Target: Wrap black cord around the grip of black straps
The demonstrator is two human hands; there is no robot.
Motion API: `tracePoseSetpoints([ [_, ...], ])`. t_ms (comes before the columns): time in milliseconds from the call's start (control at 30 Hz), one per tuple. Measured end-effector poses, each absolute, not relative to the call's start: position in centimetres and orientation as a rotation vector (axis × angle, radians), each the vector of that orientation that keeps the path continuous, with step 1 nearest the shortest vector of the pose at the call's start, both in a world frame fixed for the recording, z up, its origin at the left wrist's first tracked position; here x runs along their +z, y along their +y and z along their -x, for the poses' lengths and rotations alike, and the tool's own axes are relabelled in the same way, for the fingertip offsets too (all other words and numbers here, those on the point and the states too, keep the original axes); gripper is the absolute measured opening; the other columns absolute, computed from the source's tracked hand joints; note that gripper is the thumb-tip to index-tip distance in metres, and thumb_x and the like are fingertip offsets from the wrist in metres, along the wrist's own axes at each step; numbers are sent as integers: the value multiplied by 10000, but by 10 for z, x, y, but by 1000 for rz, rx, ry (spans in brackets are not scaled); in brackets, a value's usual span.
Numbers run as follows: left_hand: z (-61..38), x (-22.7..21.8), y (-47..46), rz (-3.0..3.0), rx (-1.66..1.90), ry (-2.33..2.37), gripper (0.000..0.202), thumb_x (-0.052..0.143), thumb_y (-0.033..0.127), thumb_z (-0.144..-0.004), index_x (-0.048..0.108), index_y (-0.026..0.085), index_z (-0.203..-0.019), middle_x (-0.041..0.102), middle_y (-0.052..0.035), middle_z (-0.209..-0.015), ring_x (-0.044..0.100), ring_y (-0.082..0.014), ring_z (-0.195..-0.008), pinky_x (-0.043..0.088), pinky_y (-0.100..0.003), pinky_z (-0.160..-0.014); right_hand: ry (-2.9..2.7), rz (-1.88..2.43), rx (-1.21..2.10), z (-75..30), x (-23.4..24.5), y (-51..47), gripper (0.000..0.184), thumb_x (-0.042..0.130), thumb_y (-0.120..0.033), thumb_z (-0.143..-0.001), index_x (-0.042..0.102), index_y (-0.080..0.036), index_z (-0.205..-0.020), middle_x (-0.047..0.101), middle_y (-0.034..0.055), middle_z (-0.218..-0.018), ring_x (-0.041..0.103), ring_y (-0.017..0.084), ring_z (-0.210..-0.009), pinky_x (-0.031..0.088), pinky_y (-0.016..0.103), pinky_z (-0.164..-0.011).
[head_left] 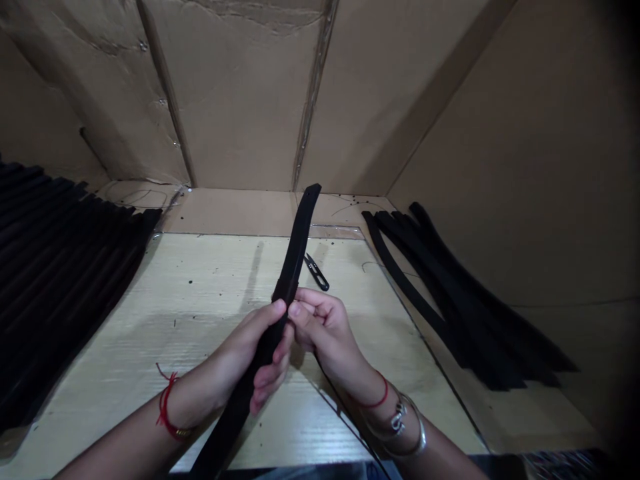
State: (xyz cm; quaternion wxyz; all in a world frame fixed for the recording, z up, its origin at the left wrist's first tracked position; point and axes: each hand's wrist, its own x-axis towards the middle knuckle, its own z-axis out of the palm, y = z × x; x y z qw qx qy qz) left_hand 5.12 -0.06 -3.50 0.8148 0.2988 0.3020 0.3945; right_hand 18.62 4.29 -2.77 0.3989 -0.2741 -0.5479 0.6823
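Note:
A long black strip [299, 240] slants up from the bottom edge of the head view, its far end raised above the table. My left hand [250, 347] is closed around it, with the thumb on top and the fingers beneath. Close beside that thumb, my right hand [325, 327] pinches the strip's right edge with its thumb and fingertips. Whether a smaller piece lies inside this pinch is hidden. A thin dark strand [345, 413] runs below my right hand toward the bottom edge. Just beyond my hands, small black thread snips [317, 273] lie on the table.
Many similar black strips [65, 267] are stacked on the left. Several more strips [450, 293] lie fanned out at the right. Cardboard walls [240, 93] enclose the back and right of the pale tabletop [210, 267]. Dark specks and loose threads are scattered about.

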Motion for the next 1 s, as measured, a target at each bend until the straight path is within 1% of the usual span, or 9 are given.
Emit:
tracePoseSetpoints([
  [100, -50, -26, 0, -836, 938, 868, 478, 545, 623, -836, 531, 162, -711, 427, 51, -409, 359, -68, -305, 316, -154, -299, -1327, 733, 1700, -186, -28, 45, 306, 674, -419, -835, 673, -115, -871, 434, -67, -476, 208, 30, -386, 104, 185, -361],
  [200, -51, -17, 1, -1048, 1068, 1053, 313, 701, 404, -778, 548, 136, -731, 422, 66, -477, 320, -28, -376, 239, -125, -352, -1243, 716, 1765, -184, -29, 46, 297, 717, -407, -800, 677, -124, -881, 355, -94, -465, 168, 27, -384, 98, 180, -355],
  [267, -51, -15, 2, -1073, 1103, 1067, 253, 683, 345, -776, 558, 128, -737, 402, 70, -479, 284, -24, -390, 198, -136, -362, -1192, 685, 1855, -184, -30, 47, 293, 732, -388, -792, 677, -132, -924, 321, -107, -467, 137, 23, -386, 96, 175, -355],
  [400, -50, -19, 1, -979, 1081, 930, 217, 616, 343, -788, 509, 159, -748, 402, 75, -421, 299, -45, -345, 221, -157, -357, -1198, 661, 1952, -183, -31, 48, 303, 726, -385, -800, 685, -142, -978, 320, -104, -488, 132, 24, -397, 97, 173, -363],
  [500, -50, -23, -1, -945, 1072, 786, 234, 594, 376, -811, 491, 173, -756, 383, 83, -394, 301, -55, -312, 230, -159, -333, -1275, 669, 1919, -185, -31, 48, 295, 706, -405, -811, 705, -139, -940, 366, -82, -500, 175, 28, -402, 115, 177, -369],
  [567, -50, -23, -1, -941, 1054, 747, 275, 591, 414, -830, 480, 175, -748, 397, 77, -416, 336, -61, -322, 274, -158, -334, -1289, 700, 1848, -185, -31, 47, 277, 709, -403, -806, 708, -137, -884, 384, -78, -488, 191, 28, -398, 126, 177, -373],
  [700, -53, -20, -1, -963, 1026, 901, 369, 588, 506, -843, 499, 157, -763, 481, 41, -477, 419, -70, -370, 361, -158, -365, -1226, 783, 1709, -186, -29, 47, 262, 753, -382, -761, 669, -134, -764, 510, -37, -515, 306, 41, -415, 186, 176, -389],
  [867, -57, -19, -1, -909, 1127, 1030, 438, 616, 569, -809, 530, 142, -759, 512, 24, -481, 461, -79, -379, 390, -156, -360, -1175, 876, 1591, -184, -27, 46, 278, 771, -369, -738, 618, -137, -729, 535, -40, -498, 278, 38, -392, 175, 180, -376],
  [1000, -59, -21, -3, -755, 1145, 965, 472, 577, 610, -824, 541, 141, -783, 516, 22, -468, 469, -87, -360, 397, -156, -336, -1173, 833, 1590, -180, -33, 45, 261, 740, -379, -767, 626, -147, -804, 556, -33, -510, 286, 47, -381, 170, 190, -369],
])
